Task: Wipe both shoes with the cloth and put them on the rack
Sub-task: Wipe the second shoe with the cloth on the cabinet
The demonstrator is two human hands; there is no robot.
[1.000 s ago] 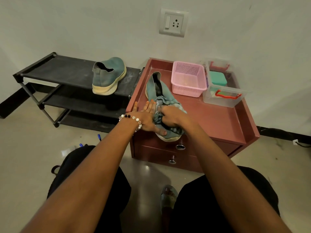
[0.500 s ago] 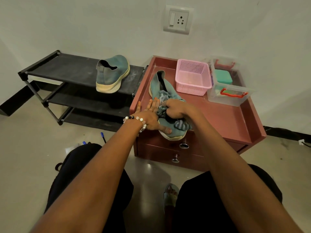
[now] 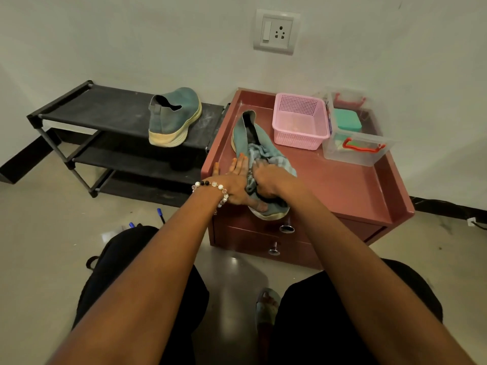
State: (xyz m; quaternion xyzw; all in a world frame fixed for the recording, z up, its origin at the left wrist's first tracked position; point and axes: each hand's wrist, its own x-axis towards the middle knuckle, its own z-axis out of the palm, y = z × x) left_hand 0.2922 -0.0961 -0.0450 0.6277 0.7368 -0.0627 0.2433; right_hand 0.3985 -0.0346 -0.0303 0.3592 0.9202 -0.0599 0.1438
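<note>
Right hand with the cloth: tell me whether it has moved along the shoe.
Yes. The right hand slid the cloth slightly heelward along the shoe, away from its toe.

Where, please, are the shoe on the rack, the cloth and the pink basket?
shoe on the rack [image 3: 174, 117], head view, its side.
cloth [image 3: 274, 158], head view, bunched folds.
pink basket [image 3: 297, 139], head view, front wall.

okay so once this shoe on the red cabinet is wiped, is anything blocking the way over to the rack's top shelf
Nothing visible blocks it. The teal slip-on shoe under the hands lies on the red wooden cabinet, right beside the black metal shoe rack. The other teal shoe stands at the top shelf's right end; the shelf left of it looks free.
</note>
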